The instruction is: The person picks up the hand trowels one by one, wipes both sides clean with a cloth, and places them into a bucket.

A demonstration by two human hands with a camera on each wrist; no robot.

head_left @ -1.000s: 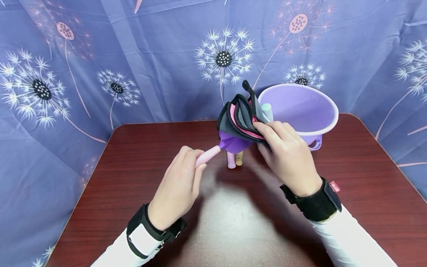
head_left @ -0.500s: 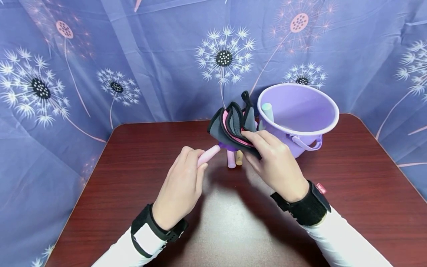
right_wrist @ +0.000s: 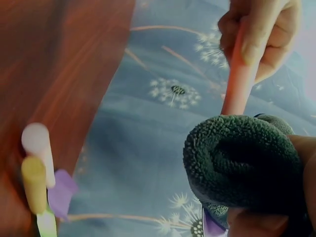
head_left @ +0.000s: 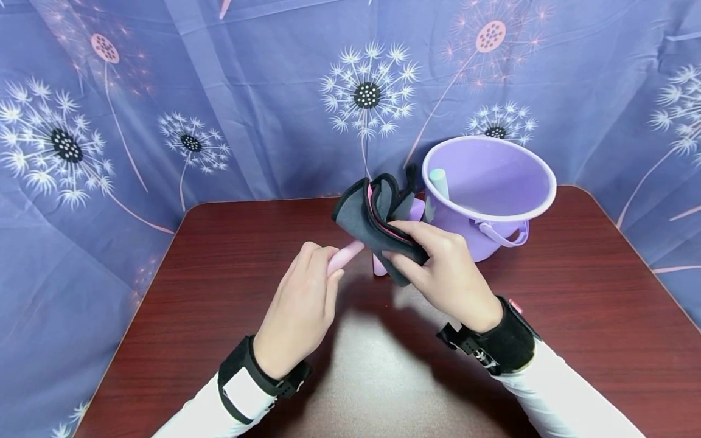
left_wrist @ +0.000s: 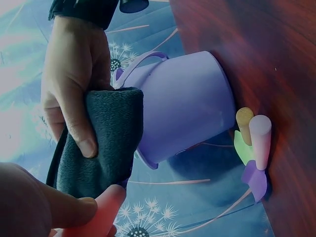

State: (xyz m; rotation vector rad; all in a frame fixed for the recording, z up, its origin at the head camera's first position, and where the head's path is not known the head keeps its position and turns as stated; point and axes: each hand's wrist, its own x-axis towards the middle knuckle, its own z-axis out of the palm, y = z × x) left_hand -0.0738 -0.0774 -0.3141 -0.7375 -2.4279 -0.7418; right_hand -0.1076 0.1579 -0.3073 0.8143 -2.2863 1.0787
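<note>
My left hand [head_left: 298,307] grips the pink handle [head_left: 345,257] of a toy shovel, held above the table. In my right hand [head_left: 457,267] is a folded grey cloth [head_left: 353,210] with black edging and a pink inner layer, pinched between thumb and fingers. The cloth lies over the shovel's purple blade and hides most of it in the head view. From the right wrist view, the cloth [right_wrist: 232,143] shows as a thick fold against the end of the handle [right_wrist: 239,81], with a bit of purple blade [right_wrist: 213,228] below it.
A lilac bucket [head_left: 465,234] stands at the back right with a mint handle [head_left: 439,181] sticking up inside. Beside it on the table lie a pink-handled tool [left_wrist: 261,131] with purple blade and a yellow-handled one [left_wrist: 244,120] with green blade. A flowered curtain [head_left: 263,109] hangs behind.
My right hand has moved left and down with the cloth, covering the purple blade and hiding the yellow handle in the head view. My left hand has shifted slightly right.
</note>
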